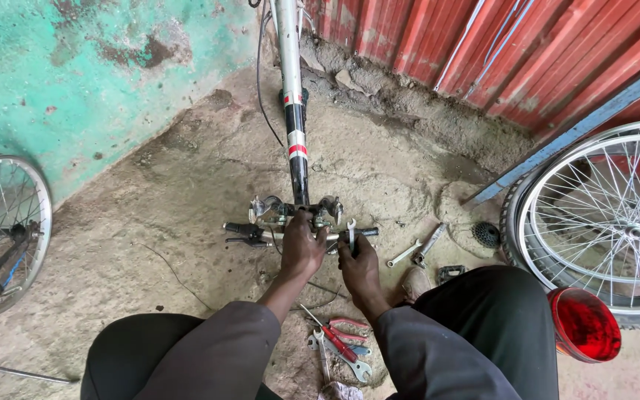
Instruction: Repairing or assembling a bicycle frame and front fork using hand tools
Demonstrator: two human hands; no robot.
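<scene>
Hands meet at centre frame: left hand [302, 248] grips the bicycle handlebar [299, 231] lying on the dirt floor [187, 207], right hand [358, 267] closes around a small spanner [351, 234] set upright against it. Pliers [338, 342] lie between the knees, lower centre.

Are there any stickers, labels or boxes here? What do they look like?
No boxes, signs or screens.
Sticker band: wrapped round the bike frame tube above the handlebar, red and white stripes on black.
Nothing else with a label shows.
</scene>
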